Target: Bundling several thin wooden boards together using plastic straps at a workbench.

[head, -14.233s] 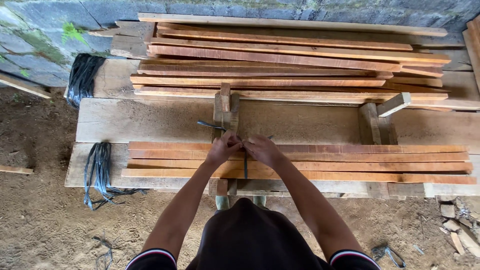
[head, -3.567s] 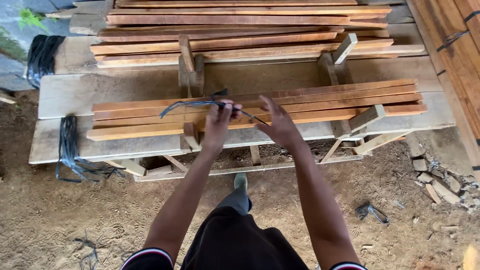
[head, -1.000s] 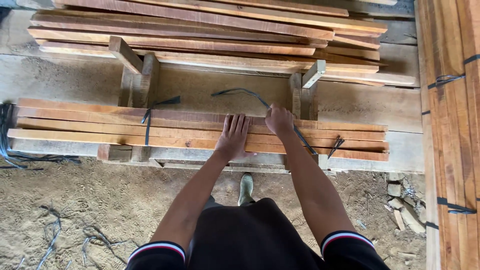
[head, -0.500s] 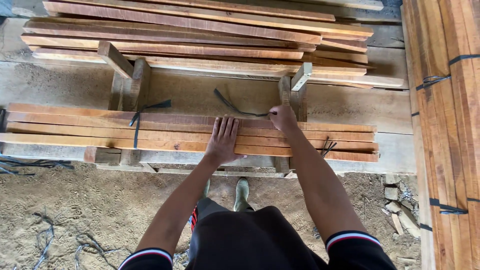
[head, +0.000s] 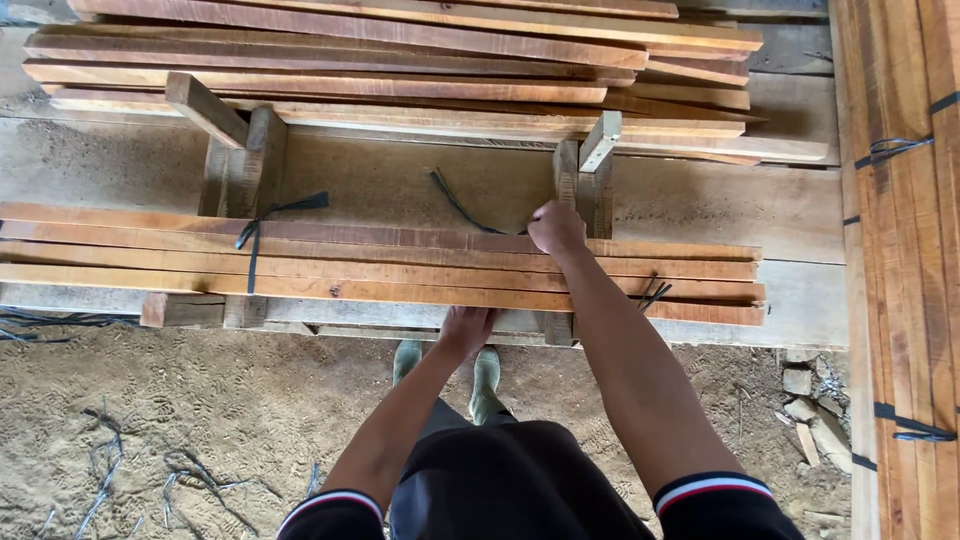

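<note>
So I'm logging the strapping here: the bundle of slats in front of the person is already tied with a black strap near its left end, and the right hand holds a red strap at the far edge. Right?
Not quite. In the head view the strap in the right hand is black, not red. The rest holds: the bundle of slats has a black tie near its left end.

Right arm: bare, extended forward, nearly straight. Right hand (head: 556,227): closed in fist, knuckles up, grip pinched shut at far end of reach. Left arm: bare, bent slightly, reaching lower. Left hand (head: 466,330): nearer body than right grip, fingers curled under, out of sight.
</note>
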